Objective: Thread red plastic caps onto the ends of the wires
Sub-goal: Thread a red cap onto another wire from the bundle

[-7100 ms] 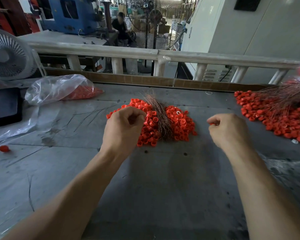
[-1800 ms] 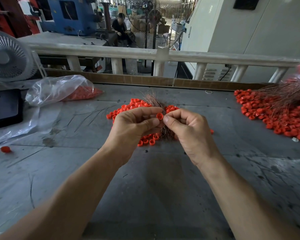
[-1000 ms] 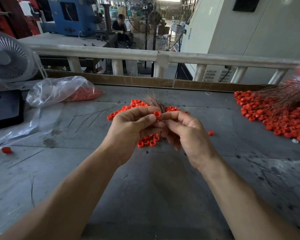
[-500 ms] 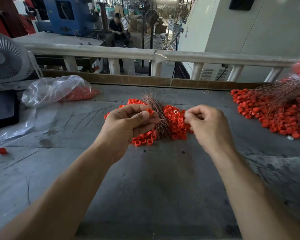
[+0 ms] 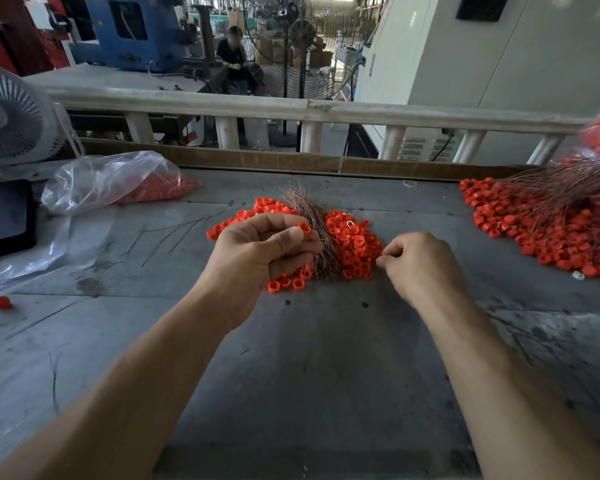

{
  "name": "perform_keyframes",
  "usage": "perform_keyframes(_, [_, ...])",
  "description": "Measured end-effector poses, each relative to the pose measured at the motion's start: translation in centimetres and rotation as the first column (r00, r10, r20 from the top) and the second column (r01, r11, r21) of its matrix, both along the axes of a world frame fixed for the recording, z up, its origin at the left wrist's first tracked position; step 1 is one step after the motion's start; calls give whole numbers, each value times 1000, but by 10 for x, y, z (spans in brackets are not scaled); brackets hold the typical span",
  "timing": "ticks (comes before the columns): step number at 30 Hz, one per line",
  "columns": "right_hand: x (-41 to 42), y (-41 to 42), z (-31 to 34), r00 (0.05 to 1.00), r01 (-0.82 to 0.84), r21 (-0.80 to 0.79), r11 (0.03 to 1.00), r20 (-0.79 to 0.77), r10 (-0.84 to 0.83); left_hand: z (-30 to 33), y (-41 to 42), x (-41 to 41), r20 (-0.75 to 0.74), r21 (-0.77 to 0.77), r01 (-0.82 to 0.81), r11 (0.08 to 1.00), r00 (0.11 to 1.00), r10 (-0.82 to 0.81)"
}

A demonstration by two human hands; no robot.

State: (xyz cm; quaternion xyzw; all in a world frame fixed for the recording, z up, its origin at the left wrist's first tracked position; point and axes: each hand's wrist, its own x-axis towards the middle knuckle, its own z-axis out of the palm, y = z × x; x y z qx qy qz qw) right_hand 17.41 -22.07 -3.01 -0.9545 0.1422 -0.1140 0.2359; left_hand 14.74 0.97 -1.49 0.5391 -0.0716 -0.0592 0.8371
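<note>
Head view: on the grey worktop (image 5: 291,375), the left hand (image 5: 257,254) pinches one small red plastic ring cap (image 5: 304,229) between thumb and forefinger, just beside a bundle of thin copper-coloured wires (image 5: 317,233) lying across a heap of loose red caps (image 5: 352,245). The right hand (image 5: 421,261) has its fingers curled, pinched at the tips by the heap's right edge; what it holds, I cannot tell. Far right lies a pile of capped wires (image 5: 551,216).

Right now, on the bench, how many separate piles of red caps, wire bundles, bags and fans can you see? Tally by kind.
Loose cap piles: 2, the centre pile and the right pile
Wire bundles: 2, the centre bundle and the right bundle
Clear bags of caps: 1, the plastic bag; another at the right edge is too blurred to confirm
Fans: 1, the white fan
Total: 6
</note>
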Motion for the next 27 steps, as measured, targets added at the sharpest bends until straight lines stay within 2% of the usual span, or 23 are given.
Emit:
perform_keyframes(6, [0,2,0,1000,-5,-5,1000,17,5,0,0,1,-6,4,2,1000,1000,-2])
perform_keyframes(8, [0,0,1,998,-13,59,998,66,9,0,0,1,-8,4,3,1000,1000,-3])
perform_keyframes(10, [-1,1,2,989,-53,212,976,147,22,0,0,0,-7,3,4,1000,1000,-4])
perform_keyframes(12, [-5,6,6,968,-179,438,881,237,79,0,0,1,-6,3,3,1000,1000,-3])
perform_keyframes(14, [-11,14,12,930,-331,593,734,337,147,1,-1,0,-8,4,0,1000,1000,0])
perform_keyframes(18, [-20,32,19,874,-486,742,463,416,251,1,-3,-1,-21,16,-16,1000,1000,16])
perform_keyframes(21, [-23,40,19,856,-510,787,347,425,292,1,-4,-2,-21,12,-15,1000,1000,16])
perform_keyframes(23, [-24,42,19,848,-521,789,326,436,300,1,-4,-2,-20,12,-10,1000,1000,10])
perform_keyframes(27, [-24,42,17,837,-546,729,413,458,299,0,-3,-1,-12,24,-4,1000,1000,5])
